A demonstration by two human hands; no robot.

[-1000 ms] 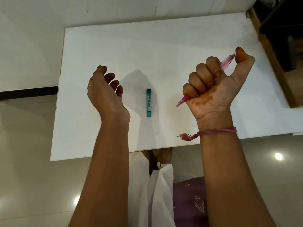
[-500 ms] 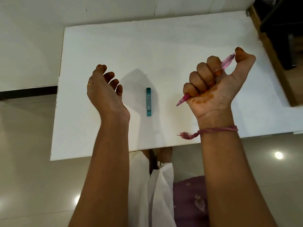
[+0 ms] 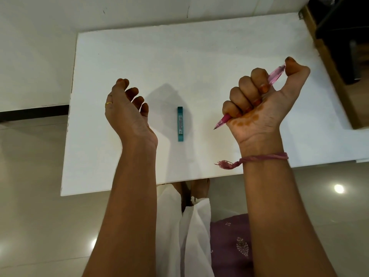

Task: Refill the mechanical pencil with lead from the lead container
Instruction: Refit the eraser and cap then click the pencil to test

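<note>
Two hands raised over white table [image 3: 123, 56]. Mechanical pencil [image 3: 275, 75] is fisted in right hand [image 3: 263, 104], thumb set on cap end, likely for clicking. Left hand [image 3: 127, 110] is loosely curled, empty. Lead container [image 3: 180, 123] is left flat between them, within reach.

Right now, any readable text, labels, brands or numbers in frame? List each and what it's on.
Nothing can be read.
Lead container: a pale label with lines of small print runs along its teal body, too small and blurred to read.
Mechanical pencil, held in the right hand: no marking visible on its pink barrel.
Table and left hand: no text.
</note>
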